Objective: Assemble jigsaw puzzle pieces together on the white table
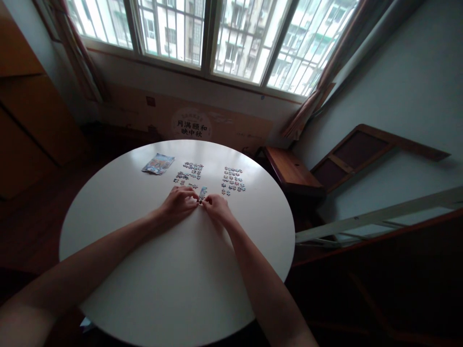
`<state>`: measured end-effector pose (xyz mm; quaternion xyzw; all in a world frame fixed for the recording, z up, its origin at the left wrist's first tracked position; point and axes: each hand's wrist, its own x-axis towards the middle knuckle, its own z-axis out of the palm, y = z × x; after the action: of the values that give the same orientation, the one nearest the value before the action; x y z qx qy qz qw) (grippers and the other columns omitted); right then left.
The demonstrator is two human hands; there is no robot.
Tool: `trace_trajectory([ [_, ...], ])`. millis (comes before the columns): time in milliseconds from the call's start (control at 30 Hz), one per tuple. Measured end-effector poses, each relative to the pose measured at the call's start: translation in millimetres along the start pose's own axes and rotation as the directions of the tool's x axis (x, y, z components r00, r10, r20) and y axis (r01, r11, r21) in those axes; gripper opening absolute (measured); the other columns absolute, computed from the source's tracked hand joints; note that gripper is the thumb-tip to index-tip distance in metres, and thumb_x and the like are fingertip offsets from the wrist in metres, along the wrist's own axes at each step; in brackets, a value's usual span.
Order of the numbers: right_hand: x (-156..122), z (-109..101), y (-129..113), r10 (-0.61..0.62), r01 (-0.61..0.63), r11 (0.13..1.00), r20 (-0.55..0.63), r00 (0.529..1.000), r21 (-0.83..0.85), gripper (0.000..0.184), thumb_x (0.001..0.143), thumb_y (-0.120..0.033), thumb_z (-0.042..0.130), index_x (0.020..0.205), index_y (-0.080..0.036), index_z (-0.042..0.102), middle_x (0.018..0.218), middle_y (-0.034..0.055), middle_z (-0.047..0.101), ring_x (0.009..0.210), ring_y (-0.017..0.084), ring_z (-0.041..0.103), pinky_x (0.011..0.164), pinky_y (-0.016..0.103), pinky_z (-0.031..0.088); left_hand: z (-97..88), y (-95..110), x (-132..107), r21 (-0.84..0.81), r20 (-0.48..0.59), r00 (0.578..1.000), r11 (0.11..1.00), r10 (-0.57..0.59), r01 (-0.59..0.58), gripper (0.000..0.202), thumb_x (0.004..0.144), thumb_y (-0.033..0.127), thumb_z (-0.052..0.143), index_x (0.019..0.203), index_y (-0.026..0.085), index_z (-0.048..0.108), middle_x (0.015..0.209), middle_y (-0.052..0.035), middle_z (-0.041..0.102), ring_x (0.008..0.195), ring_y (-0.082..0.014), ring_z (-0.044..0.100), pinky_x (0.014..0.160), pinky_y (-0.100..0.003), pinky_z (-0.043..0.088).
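Observation:
My left hand [181,200] and my right hand [217,207] meet near the middle of the round white table, fingertips close together. Both are closed in a pinch at a small dark jigsaw puzzle piece [200,202] between them, partly covered by the fingers. Just beyond the fingertips lies a small strip of joined puzzle pieces [203,192], bluish on top. Loose puzzle pieces lie in two groups farther out: a left group [193,168] in uneven rows and a right group [233,179] in neater rows.
A colourful flat packet [159,164] lies at the far left of the white table [162,289]. Beyond the table's right edge stands a wooden bench or stool [292,166]. A pale rail [361,222] runs along the right side. Barred windows [173,29] are behind.

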<state>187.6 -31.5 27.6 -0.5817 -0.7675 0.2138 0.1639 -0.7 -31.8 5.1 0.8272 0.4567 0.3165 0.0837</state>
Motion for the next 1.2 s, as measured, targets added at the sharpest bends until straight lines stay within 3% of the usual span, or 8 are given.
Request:
trace_trajectory([
  [333,1.6,5.0,5.9,0.006,0.002,0.991,-0.057,0.998,0.131,0.015,0.08,-0.028,0.065,0.078,-0.018,0.075,0.073,0.0055,0.071,0.067,0.015,0.06,0.064,0.024,0.04,5.9,-8.7,-1.6,-0.068,0.017,1.0,0.998,0.015,-0.014,0.014,0.08,0.031,0.065,0.084,0.024,0.077,0.088,-0.0047,0.07,0.084,-0.0178,0.061,0.078,-0.03,0.045],
  [633,-0.5,6.5,6.1,-0.009,0.02,0.991,-0.09,0.996,0.13,0.014,0.077,-0.03,0.068,0.077,-0.017,0.072,0.071,0.0034,0.069,0.064,0.013,0.057,0.061,0.023,0.038,3.9,-4.7,-1.1,-0.083,0.017,0.999,0.995,0.051,-0.049,0.013,0.081,0.026,0.064,0.082,0.023,0.077,0.085,-0.0044,0.069,0.08,-0.0176,0.059,0.078,-0.031,0.044],
  [833,1.3,8.1,9.8,-0.032,0.052,0.984,-0.116,0.993,0.172,0.008,0.077,-0.024,0.067,0.08,-0.018,0.072,0.069,0.0003,0.065,0.061,0.011,0.054,0.061,0.022,0.038,4.5,-6.8,-3.8,-0.09,-0.024,0.999,0.996,0.024,-0.027,0.016,0.081,0.021,0.062,0.09,0.02,0.075,0.09,-0.006,0.068,0.083,-0.0175,0.06,0.079,-0.03,0.045],
  [1067,1.5,10.5,8.2,-0.153,0.171,0.973,-0.123,0.981,0.157,0.012,0.076,-0.018,0.065,0.082,-0.021,0.075,0.071,-0.0007,0.063,0.063,0.011,0.054,0.064,0.022,0.04,3.1,-7.2,-5.4,-0.071,0.031,0.998,0.996,0.05,-0.048,0.014,0.082,0.025,0.062,0.084,0.023,0.076,0.086,-0.0055,0.068,0.083,-0.0177,0.059,0.079,-0.031,0.045],
  [1200,2.2,7.4,8.0,-0.119,0.144,0.979,-0.165,0.979,0.148,0.013,0.077,-0.018,0.062,0.082,-0.02,0.074,0.072,0.0006,0.064,0.064,0.012,0.055,0.065,0.023,0.041,1.4,-5.3,-4.9,-0.114,-0.026,1.0,0.993,0.009,-0.012,0.017,0.079,0.018,0.06,0.088,0.02,0.074,0.085,-0.0051,0.067,0.078,-0.0166,0.059,0.076,-0.029,0.045],
])
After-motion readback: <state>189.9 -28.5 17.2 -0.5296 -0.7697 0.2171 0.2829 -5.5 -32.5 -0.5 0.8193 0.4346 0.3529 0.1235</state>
